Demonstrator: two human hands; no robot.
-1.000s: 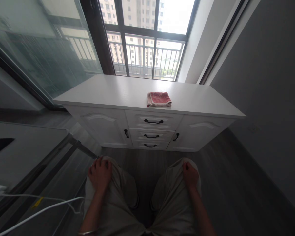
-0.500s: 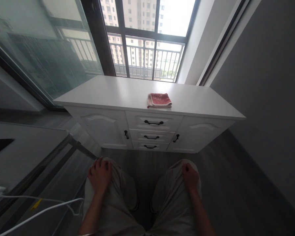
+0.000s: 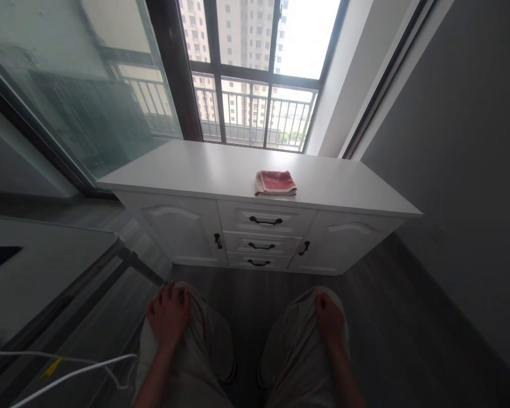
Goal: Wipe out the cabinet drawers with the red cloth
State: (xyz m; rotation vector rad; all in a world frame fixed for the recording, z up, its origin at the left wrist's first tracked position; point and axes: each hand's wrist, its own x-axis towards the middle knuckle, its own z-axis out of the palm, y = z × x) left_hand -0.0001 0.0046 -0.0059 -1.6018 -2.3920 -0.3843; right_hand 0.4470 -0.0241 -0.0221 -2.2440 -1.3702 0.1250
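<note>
My left hand [image 3: 169, 313] lies over my left knee, its fingers spread on the light trouser cloth and holding nothing. On the other knee rests my right hand [image 3: 329, 318], fingers curled in a loose fist with nothing visible in it. Beyond my knees stands a white cabinet [image 3: 187, 164] with drawers in the middle and a door on each side. A folded red cloth [image 3: 276, 182] with pale edges lies on its top near the front edge, apart from both hands.
Dark handles, such as the top drawer handle [image 3: 266, 220], stick out from the cabinet front. A table [image 3: 46, 243] with a metal frame stands at left, with a white cable [image 3: 74, 375] below it. A sliding glass door [image 3: 68, 85] and a window [image 3: 249, 73] are behind the cabinet.
The view has tilted up slightly, so the cabinet and cloth sit lower in the picture. Both hands stay on the knees, and the cloth has not moved on the cabinet.
</note>
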